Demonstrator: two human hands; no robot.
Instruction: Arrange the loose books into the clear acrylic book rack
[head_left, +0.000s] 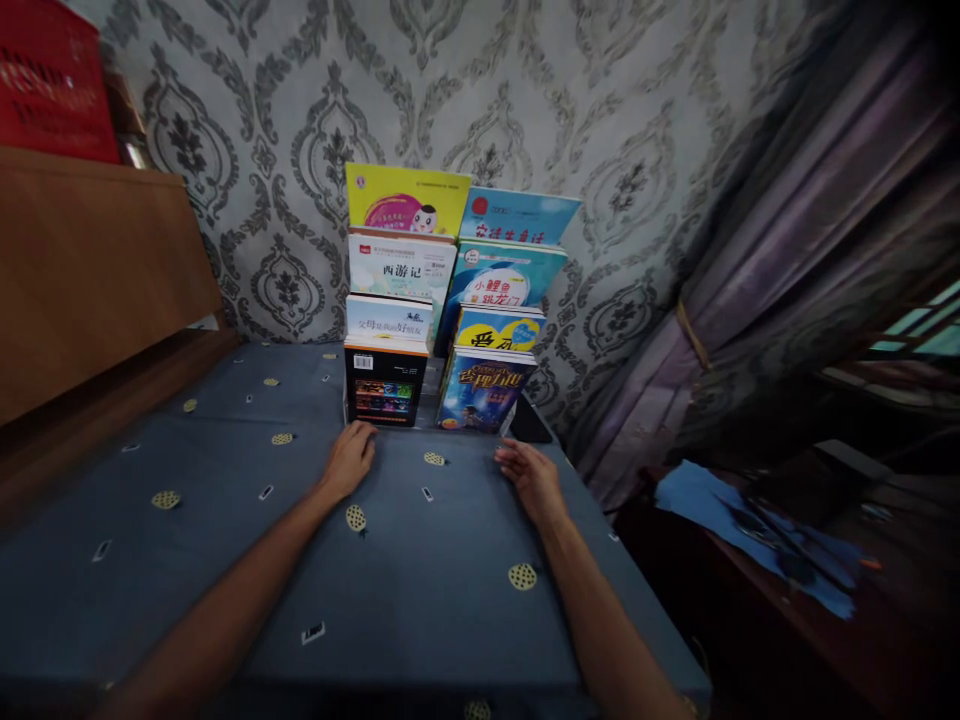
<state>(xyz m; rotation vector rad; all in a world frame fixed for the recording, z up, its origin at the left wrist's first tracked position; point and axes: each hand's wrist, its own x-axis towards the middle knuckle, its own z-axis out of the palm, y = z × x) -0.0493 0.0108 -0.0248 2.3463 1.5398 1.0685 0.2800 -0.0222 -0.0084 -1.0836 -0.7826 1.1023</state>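
Observation:
Two columns of upright books stand in tiers on a see-through book stand (429,392) at the back of the table. At the front left is a black book (382,388), below a white book (388,320). A dark blue book (484,392) fronts the right column. My left hand (349,460) rests palm down by the stand's front left corner, its fingers loosely bent and holding nothing I can see; whether the fingertips touch the stand I cannot tell. Just in front of the right corner, my right hand (532,480) is open, fingers loosely curved and apart from the books.
A blue-grey cloth with a pineapple pattern covers the table (225,560). Patterned wallpaper (300,180) rises behind it. To the left stand a wooden headboard-like panel (90,270) and a red bag (56,85). A dark flat object (531,422) lies behind the stand; purple curtains (720,300) hang right.

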